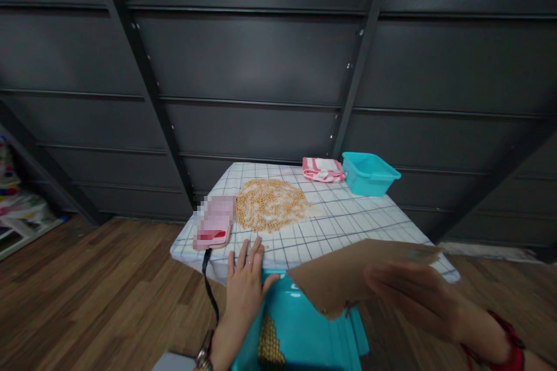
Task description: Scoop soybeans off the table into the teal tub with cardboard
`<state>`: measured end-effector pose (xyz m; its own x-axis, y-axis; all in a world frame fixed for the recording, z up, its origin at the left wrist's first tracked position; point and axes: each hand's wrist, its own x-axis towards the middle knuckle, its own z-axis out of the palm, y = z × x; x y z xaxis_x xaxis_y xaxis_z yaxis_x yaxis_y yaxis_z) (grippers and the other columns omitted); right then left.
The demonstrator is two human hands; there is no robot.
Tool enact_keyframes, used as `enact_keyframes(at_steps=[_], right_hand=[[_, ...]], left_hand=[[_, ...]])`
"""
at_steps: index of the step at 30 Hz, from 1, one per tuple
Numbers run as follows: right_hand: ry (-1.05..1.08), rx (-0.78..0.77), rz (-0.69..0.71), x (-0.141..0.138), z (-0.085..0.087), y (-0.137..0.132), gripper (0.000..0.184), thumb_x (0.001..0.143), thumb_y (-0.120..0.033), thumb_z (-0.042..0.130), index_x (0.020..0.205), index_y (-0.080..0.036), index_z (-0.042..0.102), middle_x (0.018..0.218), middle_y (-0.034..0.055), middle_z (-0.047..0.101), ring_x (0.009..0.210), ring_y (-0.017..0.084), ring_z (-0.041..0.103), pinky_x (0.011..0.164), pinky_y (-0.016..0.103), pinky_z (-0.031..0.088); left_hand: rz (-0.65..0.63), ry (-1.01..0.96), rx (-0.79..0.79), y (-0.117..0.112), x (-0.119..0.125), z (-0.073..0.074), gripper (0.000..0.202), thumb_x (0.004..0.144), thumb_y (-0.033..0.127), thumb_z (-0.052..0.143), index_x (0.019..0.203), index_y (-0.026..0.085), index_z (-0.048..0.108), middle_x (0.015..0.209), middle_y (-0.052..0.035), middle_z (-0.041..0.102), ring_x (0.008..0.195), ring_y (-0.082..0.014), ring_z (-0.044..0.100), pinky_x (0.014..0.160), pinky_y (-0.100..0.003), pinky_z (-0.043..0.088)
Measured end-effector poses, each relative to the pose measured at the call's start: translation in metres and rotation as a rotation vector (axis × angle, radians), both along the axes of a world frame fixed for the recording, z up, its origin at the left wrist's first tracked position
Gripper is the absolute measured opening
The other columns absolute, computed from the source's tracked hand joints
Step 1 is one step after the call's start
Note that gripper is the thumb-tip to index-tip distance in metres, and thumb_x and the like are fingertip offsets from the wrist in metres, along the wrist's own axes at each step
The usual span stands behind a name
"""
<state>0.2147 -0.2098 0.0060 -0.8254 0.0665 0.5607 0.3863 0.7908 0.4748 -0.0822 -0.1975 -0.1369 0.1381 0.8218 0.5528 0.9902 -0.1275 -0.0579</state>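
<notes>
My left hand (246, 287) rests with its fingers spread on the near edge of the table, beside the rim of a turquoise plastic bin (308, 333). Below the table edge, yellow beans (270, 345) lie inside this bin on its left side. My right hand (418, 295), smeared by motion, grips a flat piece of brown cardboard (337, 278) held over the bin's right part. Farther back on the table, yellow beans (261, 214) are spread out in a patch mixed with fine white grains (281, 194).
A checked white cloth (343, 223) covers the table. Left of the beans lies a pink phone case (217, 220) with a black strap (211, 290). A folded pink-and-white towel (322, 169) and a smaller turquoise basket (369, 174) stand at the back right, before a dark panelled wall (252, 58).
</notes>
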Motion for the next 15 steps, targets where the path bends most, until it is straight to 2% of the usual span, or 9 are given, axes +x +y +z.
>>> enact_keyframes(at_steps=[3, 6, 10, 15], right_hand=[[-0.027, -0.025, 0.024, 0.008, -0.002, -0.001, 0.034, 0.09, -0.007, 0.028, 0.103, -0.014, 0.059, 0.089, 0.004, 0.067, 0.093, 0.013, 0.057, 0.08, 0.024, 0.048], [-0.012, -0.058, 0.021, 0.011, 0.001, 0.004, 0.035, 0.088, -0.007, 0.032, 0.114, -0.015, 0.054, 0.09, 0.0041, 0.067, 0.092, 0.015, 0.059, 0.079, 0.026, 0.05], [0.078, -0.246, 0.044, -0.004, 0.004, 0.025, 0.035, 0.089, -0.01, 0.03, 0.116, -0.018, 0.051, 0.091, 0.0052, 0.067, 0.083, 0.014, 0.062, 0.071, 0.024, 0.052], [0.076, -0.042, 0.144, -0.041, 0.003, 0.053, 0.027, 0.085, -0.004, 0.034, 0.102, -0.009, 0.055, 0.088, 0.0088, 0.068, 0.084, 0.016, 0.062, 0.073, 0.029, 0.052]], left_hand=[[0.002, -0.001, -0.008, 0.0, 0.0, 0.0, 0.055, 0.082, 0.056, 0.036, 0.116, 0.016, 0.053, 0.13, -0.0096, 0.049, 0.119, -0.0326, 0.042, 0.094, -0.054, 0.032], [0.005, -0.004, -0.013, 0.0, 0.001, 0.001, 0.057, 0.082, 0.057, 0.036, 0.116, 0.015, 0.053, 0.13, -0.0103, 0.049, 0.119, -0.0327, 0.042, 0.095, -0.054, 0.031], [0.003, -0.016, -0.016, 0.001, 0.0, 0.0, 0.058, 0.081, 0.059, 0.035, 0.116, 0.017, 0.054, 0.129, -0.0101, 0.051, 0.119, -0.0324, 0.042, 0.096, -0.053, 0.03], [0.003, -0.009, -0.031, 0.0, 0.0, 0.001, 0.061, 0.08, 0.06, 0.034, 0.118, 0.016, 0.053, 0.129, -0.0111, 0.05, 0.119, -0.0328, 0.041, 0.096, -0.054, 0.03]])
